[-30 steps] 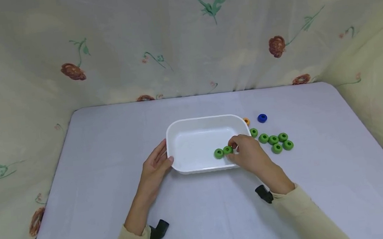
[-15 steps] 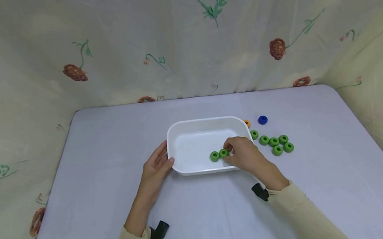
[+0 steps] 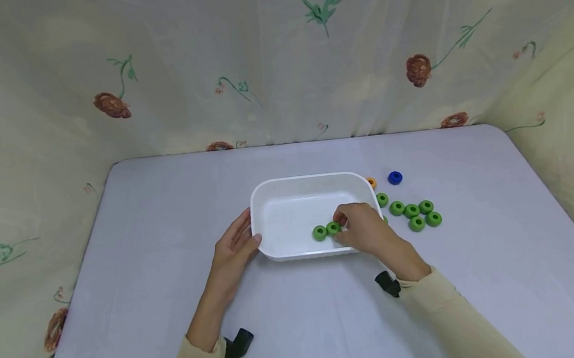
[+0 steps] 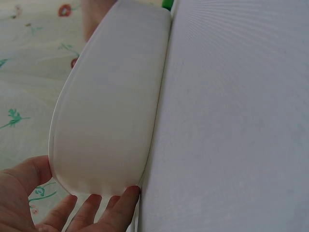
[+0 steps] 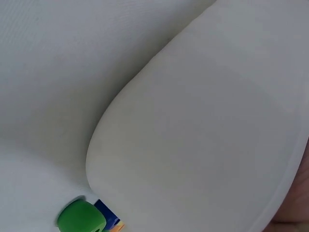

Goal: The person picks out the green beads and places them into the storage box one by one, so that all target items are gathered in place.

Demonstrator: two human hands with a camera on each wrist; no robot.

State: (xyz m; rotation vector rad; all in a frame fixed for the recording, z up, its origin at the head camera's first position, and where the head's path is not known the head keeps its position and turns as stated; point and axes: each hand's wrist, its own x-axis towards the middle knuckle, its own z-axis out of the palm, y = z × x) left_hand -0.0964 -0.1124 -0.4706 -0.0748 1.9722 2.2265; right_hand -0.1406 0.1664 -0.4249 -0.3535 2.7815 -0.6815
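A white rectangular tray (image 3: 291,219) sits mid-table, seen from outside in both wrist views. My left hand (image 3: 229,258) holds its left end, thumb at the rim and fingertips against the outer wall. Inside the tray, two green beads with dark holes lie side by side, a left bead (image 3: 319,233) and a right bead (image 3: 333,228). My right hand (image 3: 368,229) reaches over the tray's right side, thumb and index finger pinched at the right bead. Its other fingers are curled and mostly hidden; the tray wall blocks them in the right wrist view.
Right of the tray, several green beads (image 3: 412,211) lie on the white table (image 3: 486,275). A blue bead (image 3: 395,177) is behind them, and an orange bead (image 3: 371,182) is partly hidden by the tray's rim. Floral cloth (image 3: 264,59) hangs around the table.
Inside the tray, my right hand and the two green beads have shifted slightly left. The left hand and the tray have stayed almost in place.
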